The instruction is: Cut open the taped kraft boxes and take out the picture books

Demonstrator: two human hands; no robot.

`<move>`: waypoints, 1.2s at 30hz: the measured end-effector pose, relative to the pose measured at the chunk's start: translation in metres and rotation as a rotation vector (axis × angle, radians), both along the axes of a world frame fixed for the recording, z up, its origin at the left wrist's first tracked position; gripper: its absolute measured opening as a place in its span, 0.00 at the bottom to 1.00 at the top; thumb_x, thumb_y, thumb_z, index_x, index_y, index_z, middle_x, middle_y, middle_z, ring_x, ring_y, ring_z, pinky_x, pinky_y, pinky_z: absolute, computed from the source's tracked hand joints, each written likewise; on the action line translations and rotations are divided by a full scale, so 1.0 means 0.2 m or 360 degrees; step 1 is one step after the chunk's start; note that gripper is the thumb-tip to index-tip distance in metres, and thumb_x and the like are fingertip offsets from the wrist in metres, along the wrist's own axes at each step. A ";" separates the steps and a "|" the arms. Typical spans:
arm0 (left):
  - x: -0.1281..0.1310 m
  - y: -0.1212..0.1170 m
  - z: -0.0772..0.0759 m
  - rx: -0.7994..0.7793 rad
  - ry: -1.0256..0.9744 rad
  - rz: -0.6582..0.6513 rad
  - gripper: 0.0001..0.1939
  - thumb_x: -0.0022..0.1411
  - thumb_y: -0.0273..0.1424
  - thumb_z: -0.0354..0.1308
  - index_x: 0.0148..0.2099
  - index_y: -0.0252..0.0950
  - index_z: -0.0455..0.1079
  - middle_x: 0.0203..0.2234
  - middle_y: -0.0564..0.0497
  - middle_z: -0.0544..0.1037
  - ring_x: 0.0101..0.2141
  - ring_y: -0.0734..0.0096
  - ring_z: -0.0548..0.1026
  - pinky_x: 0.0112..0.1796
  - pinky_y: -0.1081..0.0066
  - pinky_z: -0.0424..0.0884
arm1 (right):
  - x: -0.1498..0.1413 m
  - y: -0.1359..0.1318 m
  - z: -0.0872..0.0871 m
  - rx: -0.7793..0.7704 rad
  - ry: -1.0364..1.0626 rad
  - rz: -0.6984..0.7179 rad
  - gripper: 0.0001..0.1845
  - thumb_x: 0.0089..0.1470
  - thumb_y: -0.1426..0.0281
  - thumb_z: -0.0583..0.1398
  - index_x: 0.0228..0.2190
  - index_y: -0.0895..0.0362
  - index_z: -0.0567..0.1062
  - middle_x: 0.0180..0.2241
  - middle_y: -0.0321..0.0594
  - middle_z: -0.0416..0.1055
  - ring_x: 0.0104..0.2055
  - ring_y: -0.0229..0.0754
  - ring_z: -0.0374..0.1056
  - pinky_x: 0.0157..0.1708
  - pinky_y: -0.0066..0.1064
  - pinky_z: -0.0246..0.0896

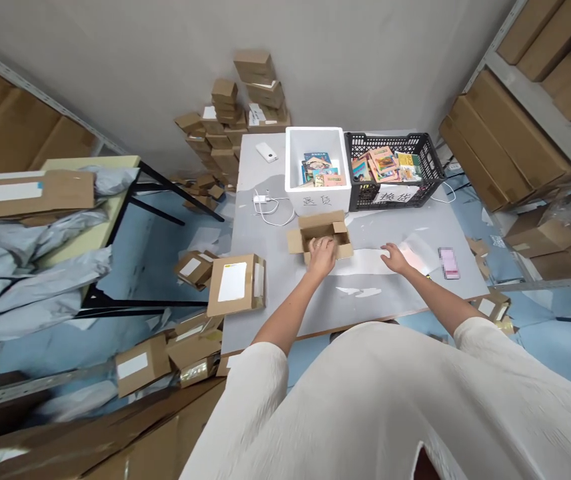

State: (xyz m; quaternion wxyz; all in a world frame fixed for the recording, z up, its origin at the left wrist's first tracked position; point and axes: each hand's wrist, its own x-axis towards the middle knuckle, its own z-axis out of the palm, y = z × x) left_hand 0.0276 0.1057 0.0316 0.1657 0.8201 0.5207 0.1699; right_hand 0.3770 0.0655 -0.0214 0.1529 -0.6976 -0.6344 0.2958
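Observation:
An open cardboard box, flaps folded outward, stands in the middle of the grey table. My left hand is at its near side, with curled fingers over the near wall; the fingertips are partly hidden. To the right, my right hand hovers at the end of a white paper strip with thumb and fingers slightly apart, holding nothing that I can see. Beyond the cardboard box are a white foam box with several booklets and a black plastic crate with more booklets.
A labelled, closed carton sits at the table's left edge. On the table also lie a phone, a white device and a white cable. Cartons are stacked by the wall; a side table holds grey parcels.

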 end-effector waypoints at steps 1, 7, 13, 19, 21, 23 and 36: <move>0.06 -0.01 0.01 0.0025 -0.0024 -0.0059 0.28 0.66 0.20 0.50 0.65 0.40 0.72 0.62 0.39 0.76 0.65 0.51 0.69 0.73 0.43 0.46 | 0.07 -0.04 -0.01 -0.0026 -0.0053 -0.0044 0.27 0.62 0.66 0.61 0.62 0.55 0.77 0.69 0.53 0.66 0.72 0.57 0.62 0.71 0.51 0.60; 0.46 -0.15 0.00 -0.0070 -0.0034 -0.0310 0.27 0.68 0.20 0.50 0.65 0.41 0.74 0.64 0.40 0.74 0.65 0.51 0.69 0.70 0.47 0.55 | 0.45 -0.21 -0.05 -0.0282 -0.0313 -0.0329 0.29 0.59 0.67 0.61 0.62 0.58 0.77 0.66 0.55 0.69 0.67 0.58 0.67 0.66 0.44 0.65; 0.87 -0.30 -0.13 -0.0503 0.0145 -0.0328 0.26 0.71 0.25 0.53 0.68 0.42 0.73 0.69 0.41 0.70 0.65 0.49 0.70 0.64 0.50 0.67 | 0.63 -0.22 -0.08 -0.0452 -0.0337 -0.0287 0.35 0.59 0.66 0.62 0.67 0.57 0.74 0.70 0.53 0.69 0.69 0.60 0.66 0.66 0.45 0.65; 1.19 -0.42 -0.26 -0.0852 0.0276 -0.0389 0.29 0.70 0.27 0.55 0.71 0.42 0.68 0.71 0.42 0.70 0.68 0.49 0.68 0.66 0.49 0.67 | 0.69 -0.16 -0.14 -0.0520 -0.0258 -0.0059 0.36 0.62 0.63 0.61 0.70 0.54 0.71 0.73 0.47 0.66 0.73 0.61 0.61 0.71 0.51 0.59; 1.27 -0.44 -0.30 -0.0922 0.0241 -0.0322 0.30 0.70 0.28 0.55 0.72 0.42 0.67 0.71 0.42 0.70 0.68 0.49 0.69 0.66 0.50 0.68 | 0.72 -0.13 -0.17 -0.0551 -0.0226 -0.0052 0.36 0.62 0.63 0.61 0.69 0.53 0.71 0.71 0.48 0.68 0.73 0.62 0.62 0.71 0.53 0.59; 1.35 -0.46 -0.34 -0.0982 0.0173 -0.0222 0.32 0.69 0.28 0.56 0.73 0.41 0.65 0.71 0.42 0.70 0.68 0.48 0.69 0.66 0.50 0.68 | 0.75 -0.11 -0.20 -0.0555 -0.0165 -0.0073 0.34 0.61 0.64 0.62 0.68 0.53 0.72 0.69 0.48 0.71 0.71 0.61 0.65 0.69 0.53 0.61; 1.47 -0.50 -0.48 -0.1253 -0.0139 0.0169 0.34 0.65 0.29 0.62 0.72 0.39 0.65 0.66 0.39 0.76 0.64 0.46 0.75 0.64 0.51 0.72 | 0.70 -0.12 -0.22 -0.0312 0.0159 -0.0182 0.23 0.60 0.71 0.59 0.56 0.55 0.79 0.55 0.49 0.78 0.56 0.50 0.76 0.61 0.40 0.70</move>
